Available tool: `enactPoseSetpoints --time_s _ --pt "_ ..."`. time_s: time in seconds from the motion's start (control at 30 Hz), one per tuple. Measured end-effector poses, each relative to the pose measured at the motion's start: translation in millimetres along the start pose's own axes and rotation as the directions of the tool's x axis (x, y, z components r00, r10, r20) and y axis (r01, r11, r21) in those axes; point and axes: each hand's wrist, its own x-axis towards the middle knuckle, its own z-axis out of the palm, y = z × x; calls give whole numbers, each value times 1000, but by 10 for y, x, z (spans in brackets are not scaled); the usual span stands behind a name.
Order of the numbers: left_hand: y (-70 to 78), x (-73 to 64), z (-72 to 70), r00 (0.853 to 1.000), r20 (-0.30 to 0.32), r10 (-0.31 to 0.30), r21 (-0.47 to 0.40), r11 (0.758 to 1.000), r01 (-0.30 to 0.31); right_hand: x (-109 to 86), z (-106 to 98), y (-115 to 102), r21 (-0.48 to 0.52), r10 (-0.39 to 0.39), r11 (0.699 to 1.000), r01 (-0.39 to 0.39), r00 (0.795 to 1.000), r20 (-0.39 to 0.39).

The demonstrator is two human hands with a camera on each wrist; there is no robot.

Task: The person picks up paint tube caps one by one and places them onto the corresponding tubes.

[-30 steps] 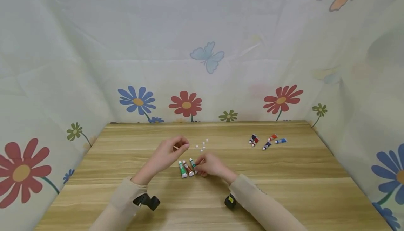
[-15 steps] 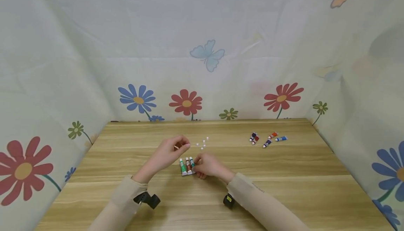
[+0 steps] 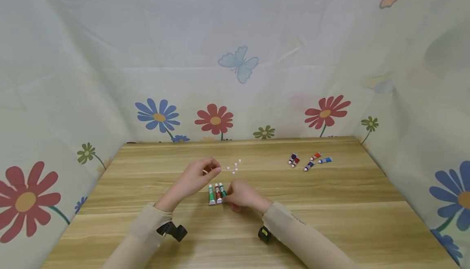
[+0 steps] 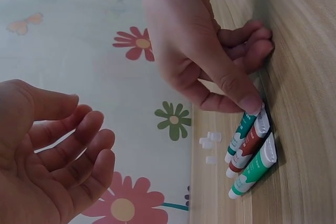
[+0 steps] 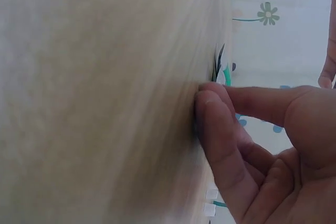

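Observation:
Three small paint tubes lie side by side at mid-table, white caps facing away from me: a light green tube [image 3: 211, 195], a brown tube [image 3: 218, 194] and a teal tube [image 3: 222, 191]. My right hand [image 3: 244, 195] pinches the teal tube near its flat end between thumb and index finger, covering that end in the head view. The left wrist view shows the thumb on this teal tube [image 4: 241, 136], close beside the brown tube [image 4: 249, 148]. Up to the left, my left hand [image 3: 200, 175] hovers over the table with loosely bent fingers and holds nothing.
Several small white pieces [image 3: 236, 167] are scattered just beyond the tubes. At the back right lies a loose group of more paint tubes, among them a blue tube [image 3: 325, 160] and a red-orange tube [image 3: 315, 156]. Flower-printed cloth [image 3: 176, 81] surrounds the wooden table [image 3: 158, 154].
My right hand has shifted slightly left with the teal tube, closing the gap to the brown one. The brown and light green tubes now stand straighter. My left hand has stayed in place.

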Motion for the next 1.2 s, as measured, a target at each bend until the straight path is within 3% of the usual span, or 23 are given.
enactPoseSetpoints --time_s 0.2,0.43,0.67,0.87,1.2 --pt "7 15 9 1000 2 2 -1 1000 -2 -45 -28 10 -33 33 999 -31 998 59" --pt "-7 64 16 1000 0 6 24 1000 -6 -57 -53 49 -1 35 999 -35 998 58" --pt "-80 228 71 1000 23 2 82 997 -4 -137 -108 106 67 30 997 -35 997 77" --pt "-138 396 125 999 49 -9 135 991 2 -262 -205 180 55 26 998 -30 996 83" --pt "-511 699 368 993 116 -30 230 973 2 -494 -392 366 -27 40 999 -38 997 61"
